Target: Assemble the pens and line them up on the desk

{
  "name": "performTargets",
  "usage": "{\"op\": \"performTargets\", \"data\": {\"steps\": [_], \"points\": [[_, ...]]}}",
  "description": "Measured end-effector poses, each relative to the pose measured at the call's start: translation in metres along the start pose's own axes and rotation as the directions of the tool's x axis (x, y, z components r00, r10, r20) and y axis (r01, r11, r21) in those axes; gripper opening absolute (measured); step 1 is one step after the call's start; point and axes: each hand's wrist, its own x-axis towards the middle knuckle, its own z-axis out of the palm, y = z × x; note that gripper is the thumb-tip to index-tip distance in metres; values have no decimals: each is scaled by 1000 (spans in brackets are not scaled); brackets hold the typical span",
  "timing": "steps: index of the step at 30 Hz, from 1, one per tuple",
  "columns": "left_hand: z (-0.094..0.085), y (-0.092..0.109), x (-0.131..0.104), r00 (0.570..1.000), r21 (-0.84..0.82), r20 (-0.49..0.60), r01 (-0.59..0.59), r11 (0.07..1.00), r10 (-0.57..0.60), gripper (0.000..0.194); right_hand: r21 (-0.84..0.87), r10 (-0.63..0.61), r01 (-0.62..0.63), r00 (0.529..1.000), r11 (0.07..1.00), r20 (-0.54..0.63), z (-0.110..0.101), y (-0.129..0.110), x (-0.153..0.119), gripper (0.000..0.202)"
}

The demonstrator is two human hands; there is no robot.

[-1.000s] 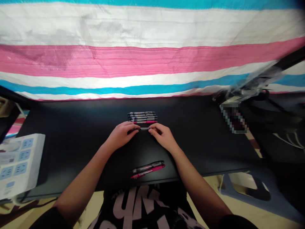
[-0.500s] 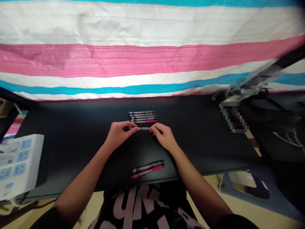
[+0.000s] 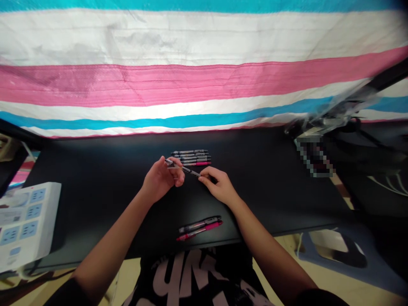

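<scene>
Now your right hand (image 3: 221, 182) pinches a grey pen (image 3: 186, 169).
Your left hand (image 3: 158, 180): grip unclear; pink pen (image 3: 199, 230) by the tabletop's (image 3: 270, 191) near edge.

Striped cloth (image 3: 197, 85) behind black desk (image 3: 95, 165); 1 blue-grey stool (image 3: 378, 270), pale floor (image 3: 288, 245).

Your black shirt (image 3: 183, 276) – big pale letters, cut off by the frame; one looks like an M or an inverted W, no whole word readable. White power strip (image 3: 49, 219) – you have label print there, too small to read.
</scene>
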Motion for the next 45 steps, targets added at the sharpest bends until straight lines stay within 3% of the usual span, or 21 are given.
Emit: {"op": "performTargets", "data": {"steps": [5,9,14,20,25,45], "points": [[1,3,-2,1000,-45,30,2,999,-1,33,24,8,-8,999,1000,-31,1,0,-1,16],[3,0,-1,1000,-38,-18,4,999,-5,38,15,13,-12,999,1000,-42,1,1,0,17],[5,-3,0,998,-39,55,25,999,-23,39,4,4,-4,999,1000,-50,1,1,-1,16],[8,-4,2,997,-56,-50,-61,997,58,41,-10,-17,17,1000,1000,-17,3,0,-1,16],[7,-6,2,996,-62,-57,-73,995,69,48,-28,-2,1,1000,1000,-26,3,1,0,19],[2,-7,2,997,-85,-12,-71,994,70,36,-31,17,-17,1000,999,-9,1,2,-1,18]]}}
